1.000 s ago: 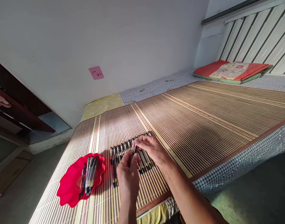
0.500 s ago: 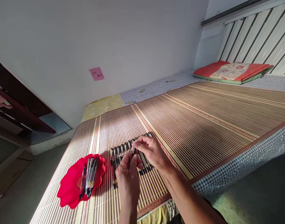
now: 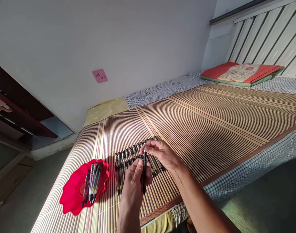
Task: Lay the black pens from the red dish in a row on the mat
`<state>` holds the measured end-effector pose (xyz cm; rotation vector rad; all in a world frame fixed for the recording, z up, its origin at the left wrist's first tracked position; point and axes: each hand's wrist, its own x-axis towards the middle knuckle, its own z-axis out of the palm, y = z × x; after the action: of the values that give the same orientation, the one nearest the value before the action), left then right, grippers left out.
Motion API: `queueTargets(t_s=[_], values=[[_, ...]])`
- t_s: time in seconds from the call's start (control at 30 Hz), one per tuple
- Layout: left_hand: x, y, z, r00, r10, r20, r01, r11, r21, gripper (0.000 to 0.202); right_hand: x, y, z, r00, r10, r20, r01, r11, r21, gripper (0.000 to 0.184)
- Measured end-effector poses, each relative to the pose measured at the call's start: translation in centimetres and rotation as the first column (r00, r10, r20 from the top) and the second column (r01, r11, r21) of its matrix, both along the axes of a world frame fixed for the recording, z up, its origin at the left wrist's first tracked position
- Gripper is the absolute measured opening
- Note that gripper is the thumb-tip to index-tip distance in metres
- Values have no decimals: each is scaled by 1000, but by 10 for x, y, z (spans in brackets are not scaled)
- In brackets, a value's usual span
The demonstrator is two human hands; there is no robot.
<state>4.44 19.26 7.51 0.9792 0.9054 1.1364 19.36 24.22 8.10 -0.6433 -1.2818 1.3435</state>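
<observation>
A black pen (image 3: 144,173) stands nearly upright between my two hands. My left hand (image 3: 132,179) is closed around its barrel, the thumb lying along it. The fingertips of my right hand (image 3: 162,154) pinch its upper end. Under and behind my hands, a row of capped black pens (image 3: 123,158) lies side by side on the bamboo mat; my hands hide part of the row. To the left, a red scalloped plate (image 3: 71,191) holds several more pens (image 3: 94,181), bunched together.
The striped bamboo mat (image 3: 211,129) covers a bed, with checked cloth (image 3: 254,165) at its edge. Folded red and floral bedding (image 3: 242,73) lies at the far right. A pink note (image 3: 99,75) is stuck on the wall. Floor shows on both sides.
The pen has come into clearer view, turned more upright between my hands. My right hand has shifted slightly right. The plate and its pens stay put.
</observation>
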Motion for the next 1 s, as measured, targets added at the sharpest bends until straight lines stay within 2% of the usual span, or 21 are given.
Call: queueTargets(t_s=[0.07, 0.23, 0.4, 0.53, 0.6, 0.73, 0.9, 1.0], values=[[0, -1, 1, 999, -31, 30, 31, 999, -25, 45, 1, 0, 0, 1000, 25, 0, -25, 1000, 2, 18], [4, 0, 2, 1000, 28, 10, -29, 1000, 11, 46, 2, 1, -3, 999, 43, -17, -44, 999, -25, 15], [3, 2, 4, 988, -93, 124, 103, 992, -73, 45, 3, 1, -6, 997, 73, -29, -75, 996, -58, 21], [0, 2, 3, 960, -203, 195, 225, 969, -101, 43, 4, -1, -4, 985, 134, -111, -148, 981, -127, 25], [1, 1, 2, 968, -194, 159, 206, 976, -68, 43, 4, -2, -2, 984, 120, -131, -137, 982, -133, 24], [5, 0, 1, 997, -39, 71, 39, 999, -3, 42, 5, -2, 0, 997, 39, -71, -45, 995, -88, 21], [8, 0, 5, 984, -125, 130, 138, 985, -100, 41, 9, 0, -2, 997, 4, -71, -14, 991, -131, 21], [10, 0, 7, 982, -114, 151, 131, 985, -112, 44, 8, 0, -4, 997, -25, -78, 15, 992, -127, 22]])
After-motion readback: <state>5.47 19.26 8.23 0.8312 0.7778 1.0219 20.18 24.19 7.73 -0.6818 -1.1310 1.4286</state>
